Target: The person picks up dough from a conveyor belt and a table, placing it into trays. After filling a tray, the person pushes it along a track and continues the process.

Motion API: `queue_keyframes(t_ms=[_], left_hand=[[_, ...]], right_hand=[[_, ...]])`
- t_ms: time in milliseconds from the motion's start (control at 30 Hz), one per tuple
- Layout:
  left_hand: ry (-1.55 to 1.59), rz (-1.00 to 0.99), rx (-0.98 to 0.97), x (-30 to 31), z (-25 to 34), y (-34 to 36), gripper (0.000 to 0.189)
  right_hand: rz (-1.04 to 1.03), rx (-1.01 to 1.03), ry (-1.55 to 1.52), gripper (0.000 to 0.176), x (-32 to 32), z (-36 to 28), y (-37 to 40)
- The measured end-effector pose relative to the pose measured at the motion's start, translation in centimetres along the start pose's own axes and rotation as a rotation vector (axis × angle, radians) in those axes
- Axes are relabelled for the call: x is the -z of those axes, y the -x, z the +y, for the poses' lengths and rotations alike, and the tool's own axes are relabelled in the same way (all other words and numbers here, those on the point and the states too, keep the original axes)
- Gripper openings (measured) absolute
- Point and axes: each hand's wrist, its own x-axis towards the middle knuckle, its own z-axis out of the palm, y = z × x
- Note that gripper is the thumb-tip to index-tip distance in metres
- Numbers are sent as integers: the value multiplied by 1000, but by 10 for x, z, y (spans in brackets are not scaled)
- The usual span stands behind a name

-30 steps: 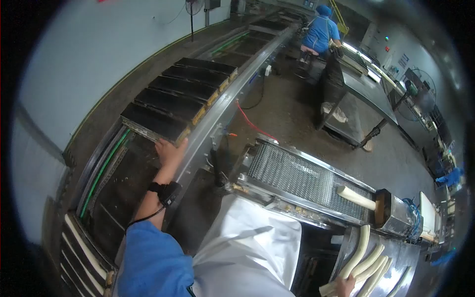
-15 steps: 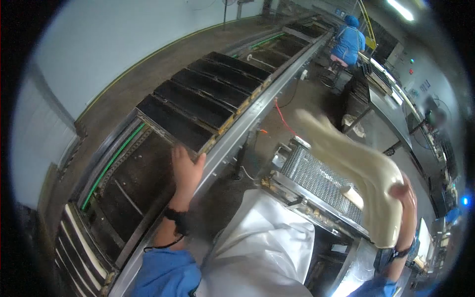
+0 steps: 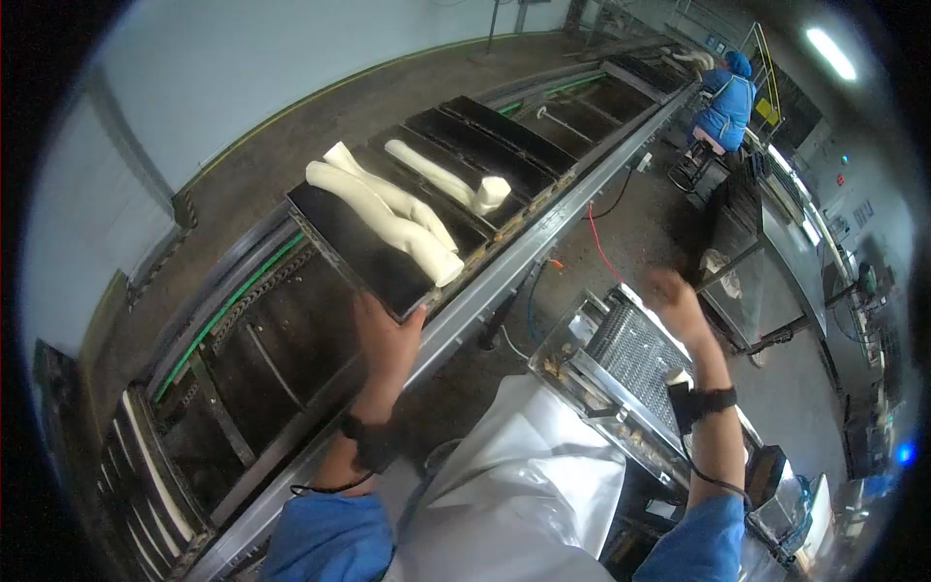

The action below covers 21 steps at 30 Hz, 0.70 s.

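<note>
Near: our left hand spread, thumb apart, against edge of nearest tray. Our right hand near mesh belt, no dough seen in it; fingers blurred, cannot tell how far curled. Beyond: pale dough strips lie loose, bent, on black trays. Step, we judge: setting strips down; next move calls for straightening them. Far: co-worker in blue beside line.
</note>
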Motion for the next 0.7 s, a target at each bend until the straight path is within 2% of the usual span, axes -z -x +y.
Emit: queue_keyframes(t_ms=[33, 67, 100, 133, 167, 200, 233, 300, 333, 400, 500, 533, 600, 633, 667, 700], left_hand=[[1, -2, -2, -1, 0, 1, 79], [11, -3, -18, -1, -2, 1, 78], [20, -4, -33, -2, -2, 1, 77], [22, -6, -35, 0, -1, 1, 77], [-5, -70, -25, 3, 3, 1, 79], [-31, -137, -14, 4, 5, 1, 81], [-29, -143, -16, 1, 2, 1, 81], [-198, -199, 11, -7, -8, 4, 85], [-197, -204, 10, -8, -6, 4, 85], [-175, -266, 42, -7, -1, 2, 87], [-161, -250, 8, -7, 3, 0, 86], [-160, -245, 5, -6, 4, -3, 86], [-108, -288, 14, -3, 6, -4, 86], [-108, -288, 14, -3, 7, -3, 86], [-118, -285, 42, -4, 8, -2, 86], [-128, -284, 68, -4, 10, -1, 85]], right_hand=[[-33, -97, 358, 64, -2, 39, 18], [-113, -193, 549, 62, -1, 59, 41], [-191, -377, 769, 59, -9, 90, 65], [-265, -573, 730, 59, -13, 132, 82], [-203, -605, 671, 54, -11, 107, 107], [41, -487, 625, 46, -19, 124, 137], [160, -415, 812, 43, -25, 130, 152], [80, -429, 986, 39, -16, 78, 161], [78, -435, 987, 39, -17, 76, 158], [-168, -496, 1095, 51, -20, 75, 151], [-251, -553, 1017, 46, -23, 77, 118], [0, -545, 914, 36, -20, 72, 110], [35, -395, 732, 31, 21, 47, 87], [164, -296, 463, 25, 45, 26, 77], [265, -347, 236, 21, 66, 5, 64], [403, -214, 95, 22, 83, -24, 54]])
